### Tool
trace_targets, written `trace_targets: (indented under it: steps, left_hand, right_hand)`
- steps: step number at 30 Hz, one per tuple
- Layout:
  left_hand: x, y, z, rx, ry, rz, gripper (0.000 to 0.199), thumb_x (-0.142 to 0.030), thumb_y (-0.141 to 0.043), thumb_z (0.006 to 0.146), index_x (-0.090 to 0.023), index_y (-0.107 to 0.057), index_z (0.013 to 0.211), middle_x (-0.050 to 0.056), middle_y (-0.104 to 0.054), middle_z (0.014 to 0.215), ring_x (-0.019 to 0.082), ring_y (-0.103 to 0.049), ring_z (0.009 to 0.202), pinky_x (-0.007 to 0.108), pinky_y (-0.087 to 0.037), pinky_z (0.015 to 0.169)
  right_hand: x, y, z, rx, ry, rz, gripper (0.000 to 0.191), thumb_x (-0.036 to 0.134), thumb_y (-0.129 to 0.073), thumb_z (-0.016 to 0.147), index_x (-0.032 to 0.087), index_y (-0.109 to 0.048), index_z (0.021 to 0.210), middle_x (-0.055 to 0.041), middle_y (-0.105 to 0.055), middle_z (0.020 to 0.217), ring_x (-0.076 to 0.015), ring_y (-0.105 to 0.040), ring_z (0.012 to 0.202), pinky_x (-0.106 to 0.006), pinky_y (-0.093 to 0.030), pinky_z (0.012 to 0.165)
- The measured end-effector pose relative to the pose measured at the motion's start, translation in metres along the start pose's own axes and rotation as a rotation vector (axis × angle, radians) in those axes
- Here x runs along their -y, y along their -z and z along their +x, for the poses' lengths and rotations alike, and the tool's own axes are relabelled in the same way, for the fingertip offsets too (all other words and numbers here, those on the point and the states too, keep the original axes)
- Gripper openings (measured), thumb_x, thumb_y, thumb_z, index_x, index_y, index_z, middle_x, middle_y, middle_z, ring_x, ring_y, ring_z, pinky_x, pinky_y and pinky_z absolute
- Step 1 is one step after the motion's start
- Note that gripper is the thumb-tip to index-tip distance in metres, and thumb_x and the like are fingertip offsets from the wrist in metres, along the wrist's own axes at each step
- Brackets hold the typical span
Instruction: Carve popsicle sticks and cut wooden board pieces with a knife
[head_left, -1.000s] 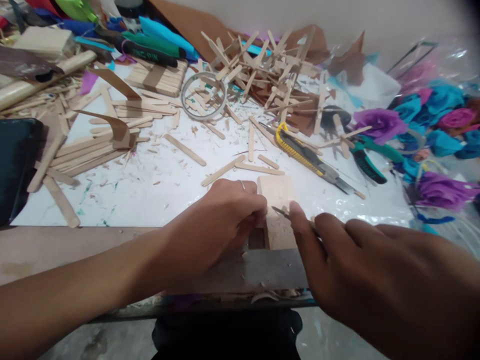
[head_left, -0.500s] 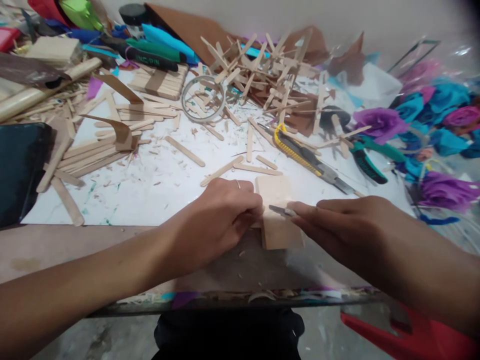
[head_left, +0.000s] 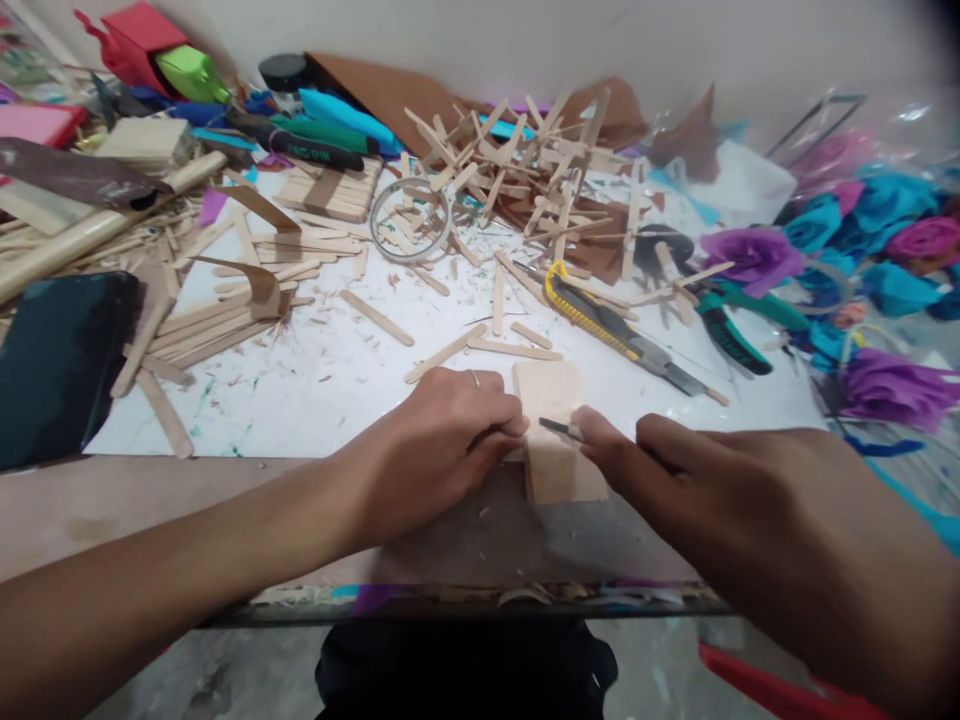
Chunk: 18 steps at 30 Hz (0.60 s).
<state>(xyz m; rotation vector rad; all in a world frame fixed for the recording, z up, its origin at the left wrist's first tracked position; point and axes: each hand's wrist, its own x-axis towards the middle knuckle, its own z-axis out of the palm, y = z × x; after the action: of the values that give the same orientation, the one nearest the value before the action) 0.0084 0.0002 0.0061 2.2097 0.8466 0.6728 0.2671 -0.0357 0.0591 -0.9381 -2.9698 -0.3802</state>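
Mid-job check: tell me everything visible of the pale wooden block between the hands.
The pale tan, flat rectangular wooden block lies lengthwise front to back, far part over the white paper sheet, near end over the brown tabletop. The left hand is at its left edge; a slim dark grey blade in the right hand points across its middle, contact unclear.

Slants the bare left forearm (head_left: 210,545) in from lower left, with the left hand (head_left: 457,430) curled, back upward, fingertips (head_left: 516,426) bunched. Angles the right forearm (head_left: 885,600) in from lower right, with the right hand (head_left: 697,475) closed in a pinch, near the left.
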Motion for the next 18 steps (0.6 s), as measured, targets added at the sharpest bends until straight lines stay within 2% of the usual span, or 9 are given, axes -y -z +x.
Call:
trace_targets:
  steps: [2,5,7,12,15,18]
  left_hand:
    - [-0.002,0.001,0.000,0.000,-0.003,-0.006,0.019,-0.006,-0.061,0.096,-0.013,-0.070,0.081,0.000,-0.061,0.077,0.011,-0.050,0.068,0.028,-0.034,0.064]
    - [-0.001,-0.001,-0.002,-0.009,0.011,-0.012,0.021,-0.005,-0.060,0.095,-0.014,-0.067,0.077,-0.001,-0.059,0.075,0.011,-0.050,0.068,0.029,-0.034,0.064]
    - [0.001,-0.003,-0.004,-0.016,0.013,-0.033,0.020,-0.001,-0.060,0.090,-0.015,-0.066,0.077,-0.001,-0.060,0.076,0.012,-0.051,0.070,0.029,-0.035,0.065]
    - [0.000,-0.003,-0.005,0.018,0.051,-0.118,0.021,0.003,-0.059,0.083,-0.016,-0.064,0.076,-0.001,-0.059,0.075,0.012,-0.051,0.070,0.029,-0.037,0.065]
    - [-0.004,-0.001,-0.004,0.005,0.084,-0.094,0.024,0.004,-0.057,0.085,-0.015,-0.067,0.074,-0.002,-0.059,0.072,0.011,-0.050,0.069,0.029,-0.035,0.065]
    - [-0.005,0.000,-0.003,-0.001,0.081,-0.037,0.024,0.004,-0.059,0.088,-0.014,-0.069,0.076,-0.002,-0.060,0.074,0.010,-0.050,0.069,0.028,-0.034,0.065]
  right_hand:
    - [0.009,0.008,0.005,0.046,0.000,-0.109,0.058,-0.001,-0.045,0.074,0.005,-0.075,0.123,-0.0066,-0.057,0.058,-0.0185,-0.045,0.032,-0.036,-0.013,0.043]
    - [0.017,0.011,0.009,0.107,0.070,-0.147,0.038,0.004,-0.054,0.075,0.014,-0.079,0.102,-0.0090,-0.057,0.060,-0.0159,-0.037,0.035,-0.036,-0.007,0.047]
    - [0.017,0.009,0.009,0.132,0.113,-0.127,0.029,0.009,-0.056,0.076,0.019,-0.077,0.095,-0.0083,-0.055,0.059,-0.0160,-0.035,0.038,-0.038,-0.004,0.050]
    - [0.005,0.002,0.004,0.115,0.029,-0.098,0.041,0.012,-0.041,0.088,0.018,-0.075,0.108,-0.0067,-0.053,0.056,-0.0180,-0.030,0.036,-0.040,-0.002,0.051]
    - [0.000,-0.003,0.004,0.073,-0.062,0.058,0.048,0.013,-0.030,0.097,0.018,-0.076,0.111,-0.0053,-0.058,0.056,-0.0167,-0.035,0.033,-0.039,-0.009,0.046]
    - [0.000,-0.012,0.004,0.082,-0.238,0.333,0.040,0.026,-0.039,0.107,0.022,-0.077,0.094,-0.0029,-0.066,0.059,-0.0158,-0.054,0.040,-0.033,-0.027,0.044]
